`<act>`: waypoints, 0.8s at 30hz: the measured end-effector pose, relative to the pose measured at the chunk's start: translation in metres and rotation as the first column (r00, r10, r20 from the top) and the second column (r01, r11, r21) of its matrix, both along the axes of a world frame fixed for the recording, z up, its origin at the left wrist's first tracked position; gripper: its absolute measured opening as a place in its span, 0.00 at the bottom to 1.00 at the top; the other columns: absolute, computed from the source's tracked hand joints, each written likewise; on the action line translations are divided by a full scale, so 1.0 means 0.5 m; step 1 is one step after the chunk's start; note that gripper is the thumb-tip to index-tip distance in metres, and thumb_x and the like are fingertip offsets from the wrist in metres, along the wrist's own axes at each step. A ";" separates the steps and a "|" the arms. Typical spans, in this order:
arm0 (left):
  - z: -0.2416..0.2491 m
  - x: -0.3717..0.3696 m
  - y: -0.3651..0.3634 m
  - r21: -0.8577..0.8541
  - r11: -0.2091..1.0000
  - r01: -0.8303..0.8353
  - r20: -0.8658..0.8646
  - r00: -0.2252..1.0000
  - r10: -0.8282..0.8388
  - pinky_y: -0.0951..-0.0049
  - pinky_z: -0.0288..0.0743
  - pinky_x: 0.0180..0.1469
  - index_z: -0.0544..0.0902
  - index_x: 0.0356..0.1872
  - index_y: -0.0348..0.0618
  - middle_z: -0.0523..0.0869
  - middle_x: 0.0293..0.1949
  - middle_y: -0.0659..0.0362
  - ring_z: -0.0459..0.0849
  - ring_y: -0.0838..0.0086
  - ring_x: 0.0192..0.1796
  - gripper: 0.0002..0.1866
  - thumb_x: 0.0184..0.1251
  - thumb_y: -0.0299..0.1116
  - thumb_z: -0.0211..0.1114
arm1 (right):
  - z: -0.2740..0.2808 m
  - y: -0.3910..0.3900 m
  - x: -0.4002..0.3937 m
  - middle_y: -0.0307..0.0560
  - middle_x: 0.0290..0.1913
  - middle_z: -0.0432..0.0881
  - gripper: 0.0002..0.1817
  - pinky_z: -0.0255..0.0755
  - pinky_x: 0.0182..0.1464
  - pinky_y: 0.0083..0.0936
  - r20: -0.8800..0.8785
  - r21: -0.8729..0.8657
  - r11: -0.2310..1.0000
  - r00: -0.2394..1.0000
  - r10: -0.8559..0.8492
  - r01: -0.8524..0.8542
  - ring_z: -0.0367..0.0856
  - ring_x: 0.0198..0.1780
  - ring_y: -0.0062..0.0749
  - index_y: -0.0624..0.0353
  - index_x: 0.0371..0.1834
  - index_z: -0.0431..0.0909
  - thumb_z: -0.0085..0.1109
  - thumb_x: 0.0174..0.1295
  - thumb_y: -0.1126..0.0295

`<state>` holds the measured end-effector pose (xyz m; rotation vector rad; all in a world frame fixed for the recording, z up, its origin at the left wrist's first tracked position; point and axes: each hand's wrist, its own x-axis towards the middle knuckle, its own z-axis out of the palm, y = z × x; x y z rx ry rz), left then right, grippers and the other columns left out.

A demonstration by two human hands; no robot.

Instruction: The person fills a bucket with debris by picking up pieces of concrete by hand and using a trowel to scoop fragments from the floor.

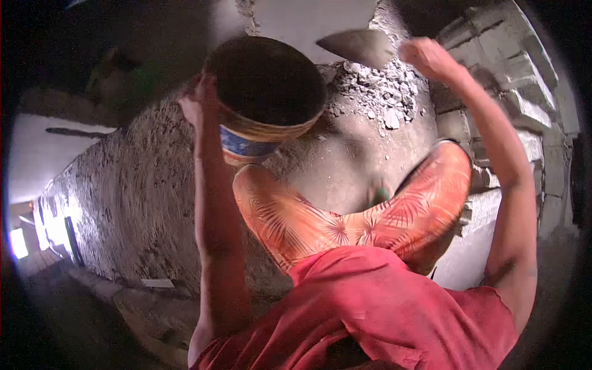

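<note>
My left hand (194,102) is closed on the left rim of a bucket (253,140), which leans with its mouth turned toward me. The bucket has a blue and white band on its side, and its inside is too dark to make out. Out to the right, my right hand (428,57) is closed on a trowel; the handle is hidden in the fist. The trowel's pointed metal blade (357,48) reaches left from the hand, above the rubble and a short way right of the bucket's rim.
Broken rubble (385,92) lies on the floor beyond my knees. Stacked concrete blocks (521,80) rise on the right. To the left runs a rough, mortar-like surface (142,197). My bent legs (351,228) are close below the bucket.
</note>
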<state>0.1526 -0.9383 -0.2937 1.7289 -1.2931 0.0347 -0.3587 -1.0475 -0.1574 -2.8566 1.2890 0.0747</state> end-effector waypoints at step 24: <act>0.079 -0.005 0.024 0.306 0.949 -0.072 -0.711 0.646 0.278 0.66 0.72 0.59 0.81 0.57 0.36 0.84 0.54 0.55 0.81 0.66 0.54 0.22 0.66 0.36 0.62 | -0.740 -0.020 -0.078 0.67 0.34 0.82 0.19 0.72 0.44 0.52 0.223 0.328 0.790 0.770 -0.597 0.518 0.80 0.39 0.66 0.63 0.37 0.79 0.50 0.70 0.56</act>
